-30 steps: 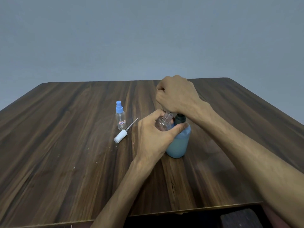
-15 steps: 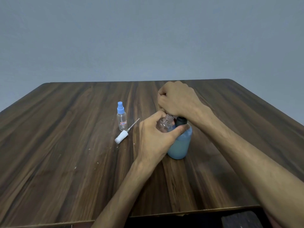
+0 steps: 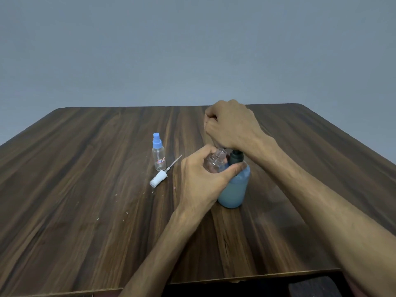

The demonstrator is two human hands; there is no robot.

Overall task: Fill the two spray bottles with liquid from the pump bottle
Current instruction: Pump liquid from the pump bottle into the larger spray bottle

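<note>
The left hand [image 3: 201, 179] is wrapped around an open spray bottle [image 3: 215, 162], uncapped and tilted, its mouth held up just beside the pump bottle [image 3: 234, 187], which stands on the surface [image 3: 85, 221] with blue liquid inside. The thumb lies across the pump bottle's shoulder, so one hand steadies both. If that grip shifts while the pump is pressed, the small mouth could slip out from under the nozzle and liquid would run over the fingers and onto the surface. A hard press could also tip the pump bottle, since only a thumb braces it.

The right hand [image 3: 232, 125] is curled shut over the pump head, which it covers completely; only the dark collar shows below the wrist. I cannot tell where the nozzle points, whether it sits over the bottle's mouth, or whether any liquid is flowing. The clear bottle's fill level is hard to read behind the fingers.

Further off to the left lies a white spray cap [image 3: 158, 181] with its tube, and beyond it stands the second spray bottle [image 3: 159, 155], blue-capped and apparently empty.
</note>
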